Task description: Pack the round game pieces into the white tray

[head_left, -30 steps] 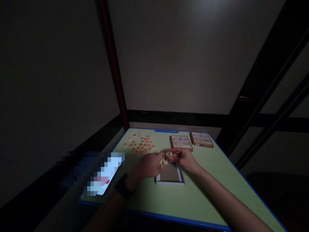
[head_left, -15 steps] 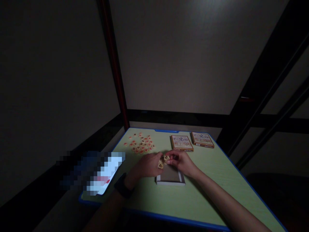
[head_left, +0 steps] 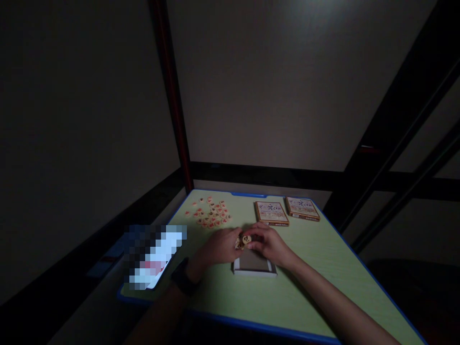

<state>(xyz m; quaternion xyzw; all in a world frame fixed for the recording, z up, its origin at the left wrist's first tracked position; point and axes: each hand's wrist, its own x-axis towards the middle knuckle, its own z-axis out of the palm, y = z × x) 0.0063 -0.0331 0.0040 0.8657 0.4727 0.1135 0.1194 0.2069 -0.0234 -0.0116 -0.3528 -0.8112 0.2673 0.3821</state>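
Over a shallow open box [head_left: 253, 264] with a brown inside and pale rim, my two hands meet. My right hand [head_left: 272, 245] pinches a round Chinese chess piece [head_left: 246, 239] with a dark character on it. Curled beside it, my left hand [head_left: 222, 246] holds at least one more piece [head_left: 237, 244], partly hidden by the fingers. A dark band sits on the left wrist. Beyond my left hand, several loose pieces [head_left: 215, 214] with red or dark characters lie scattered on the table.
Two flat decorated boxes [head_left: 272, 212] [head_left: 302, 208] lie at the back right of the light green table [head_left: 316, 268], which has a blue edge. A bright, pixelated screen-like device [head_left: 166, 254] lies at the left edge. Walls stand behind and to the left.
The piece in my right hand has shifted slightly left and tilted, closer to my left fingers. The piece in my left hand is now more covered. The scattered pieces look the same.
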